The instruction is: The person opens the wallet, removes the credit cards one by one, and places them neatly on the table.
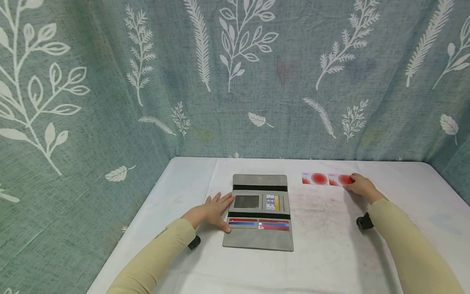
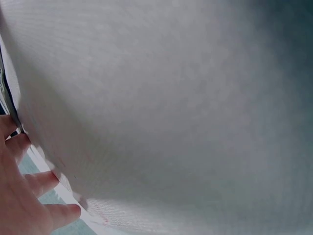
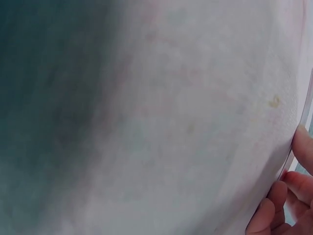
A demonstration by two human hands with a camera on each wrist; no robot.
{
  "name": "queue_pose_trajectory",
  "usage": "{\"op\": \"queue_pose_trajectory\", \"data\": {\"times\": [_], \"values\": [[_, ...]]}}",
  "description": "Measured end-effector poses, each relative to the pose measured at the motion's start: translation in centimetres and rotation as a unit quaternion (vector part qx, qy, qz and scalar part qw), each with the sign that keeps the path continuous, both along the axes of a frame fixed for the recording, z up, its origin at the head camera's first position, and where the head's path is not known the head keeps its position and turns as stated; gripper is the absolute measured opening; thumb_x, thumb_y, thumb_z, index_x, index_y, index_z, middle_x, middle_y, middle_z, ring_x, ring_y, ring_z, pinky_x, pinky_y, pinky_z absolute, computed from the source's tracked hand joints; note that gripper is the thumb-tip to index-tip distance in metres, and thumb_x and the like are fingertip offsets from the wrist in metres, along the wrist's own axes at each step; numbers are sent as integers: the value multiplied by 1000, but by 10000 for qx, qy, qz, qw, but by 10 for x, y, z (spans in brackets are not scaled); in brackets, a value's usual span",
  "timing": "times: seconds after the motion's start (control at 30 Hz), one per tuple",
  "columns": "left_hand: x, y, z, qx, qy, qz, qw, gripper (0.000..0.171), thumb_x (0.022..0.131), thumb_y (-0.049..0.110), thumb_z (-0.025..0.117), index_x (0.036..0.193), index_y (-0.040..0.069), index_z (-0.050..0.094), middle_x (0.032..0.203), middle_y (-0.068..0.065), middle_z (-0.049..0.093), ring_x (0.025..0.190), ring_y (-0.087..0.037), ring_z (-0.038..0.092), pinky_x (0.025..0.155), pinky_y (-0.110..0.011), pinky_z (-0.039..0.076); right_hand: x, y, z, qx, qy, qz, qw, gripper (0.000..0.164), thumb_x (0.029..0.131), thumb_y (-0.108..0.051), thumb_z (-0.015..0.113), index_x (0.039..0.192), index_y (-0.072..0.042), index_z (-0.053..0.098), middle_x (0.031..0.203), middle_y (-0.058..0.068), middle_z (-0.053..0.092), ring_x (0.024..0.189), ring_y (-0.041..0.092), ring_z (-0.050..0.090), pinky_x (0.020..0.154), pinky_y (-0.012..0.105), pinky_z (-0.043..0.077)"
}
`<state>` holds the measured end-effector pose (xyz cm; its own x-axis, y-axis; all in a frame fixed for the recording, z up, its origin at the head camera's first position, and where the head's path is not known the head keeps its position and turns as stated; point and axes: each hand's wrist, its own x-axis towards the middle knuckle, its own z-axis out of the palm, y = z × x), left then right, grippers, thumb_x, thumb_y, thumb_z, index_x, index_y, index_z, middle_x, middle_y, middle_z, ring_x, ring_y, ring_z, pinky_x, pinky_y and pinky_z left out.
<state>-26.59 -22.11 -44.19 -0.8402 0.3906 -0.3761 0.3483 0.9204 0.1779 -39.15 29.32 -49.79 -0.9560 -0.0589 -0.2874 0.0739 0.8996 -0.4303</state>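
Note:
An unfolded grey wallet (image 1: 257, 243) lies on the white-covered table, with several cards (image 1: 273, 225) in its lower slots and a yellow-and-white card (image 1: 272, 202) in a middle slot. My left hand (image 1: 213, 210) rests at the wallet's left edge, fingers spread, thumb touching near the card slots. Farther right, two red-and-white cards lie end to end: a left card (image 1: 314, 178) and a right card (image 1: 335, 179). My right hand (image 1: 361, 187) holds the right card at its right end, between thumb and fingers. In the right wrist view, those fingers (image 3: 278, 200) look curled.
White cloth (image 1: 323, 253) covers the table. A green curtain with white leaf prints (image 1: 220, 122) hangs behind it and along the sides. A small black device (image 1: 364, 221) sits under the right wrist, and another black device (image 1: 194, 242) under the left.

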Motion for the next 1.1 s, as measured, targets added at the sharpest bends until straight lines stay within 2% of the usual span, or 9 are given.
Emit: {"op": "queue_pose_trajectory", "data": {"times": [0.13, 0.17, 0.3, 0.83, 1.1], "values": [[-1, 0, -1, 3, 47, -18, 10000, 113, 62, 57, 75, 148, 13, 15, 154, -4, 10, 139, -39, 5, 106, -61, 7, 17, -13, 20, 3, 12, 27, 10000, 76, 86, -34, 60, 133, 17, 28, 138, 36, 23, 122, 52, 25, 101, 55, 27], [-1, -1, -2, 5, 49, -18, 10000, 113, 62, 57, 75, 148, 12, 15, 154, -4, 10, 139, -39, 5, 106, -62, 7, 25, -20, 32, 21, -48, 38, 10000, 73, 87, -28, 58, 132, 19, 26, 137, 38, 21, 123, 52, 24, 103, 55, 26], [-2, -1, -4, -18, 67, -1, 10000, 113, 62, 58, 74, 148, 13, 15, 154, -3, 10, 139, -39, 5, 106, -61, 7, 43, -31, 50, 207, 92, 214, 9995, 66, 89, -24, 55, 129, 21, 29, 135, 38, 24, 122, 52, 27, 102, 54, 28], [1, 0, -3, 30, 8, 78, 10000, 113, 62, 56, 75, 148, 13, 15, 154, -3, 9, 139, -37, 3, 107, -61, 6, 41, -30, 49, 342, 104, 431, 9984, 61, 88, -14, 52, 128, 24, 26, 134, 41, 22, 123, 54, 24, 103, 55, 25], [0, 0, -5, -30, 56, 45, 10000, 113, 62, 57, 75, 148, 13, 15, 154, -3, 10, 139, -37, 4, 106, -61, 7, 41, -31, 51, 404, -2, 393, 9984, 59, 90, -10, 52, 131, 22, 23, 136, 39, 20, 126, 53, 21, 104, 55, 23]]}}
